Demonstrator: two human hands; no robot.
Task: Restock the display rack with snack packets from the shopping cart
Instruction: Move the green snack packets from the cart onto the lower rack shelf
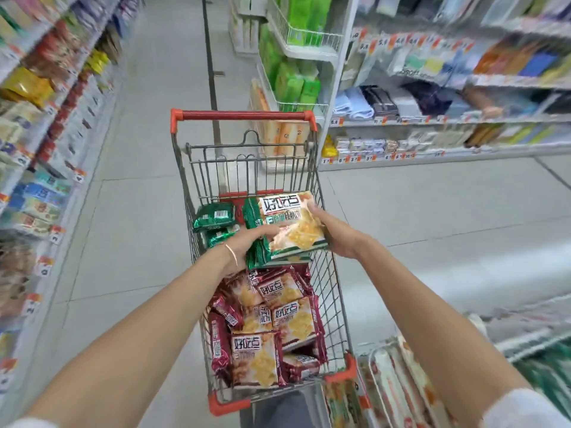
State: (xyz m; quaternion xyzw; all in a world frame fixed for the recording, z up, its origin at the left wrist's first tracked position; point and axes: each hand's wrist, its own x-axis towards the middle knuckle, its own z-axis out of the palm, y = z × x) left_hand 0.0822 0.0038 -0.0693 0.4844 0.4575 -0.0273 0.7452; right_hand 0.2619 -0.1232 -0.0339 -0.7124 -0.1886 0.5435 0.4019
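Packets [290, 227], probably light, slippery and crushable, sit stacked between the left hand [247, 245] and right hand [333, 233], each gripping one end above the cart [330, 288], so a gentle two-ended squeeze seems safest.

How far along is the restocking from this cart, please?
Done: cannot tell, the racks are blurred. In hand: the left hand and right hand grip a stack of green packets over the shopping cart. Left: many red packets and a few loose green packets lie in the cart.
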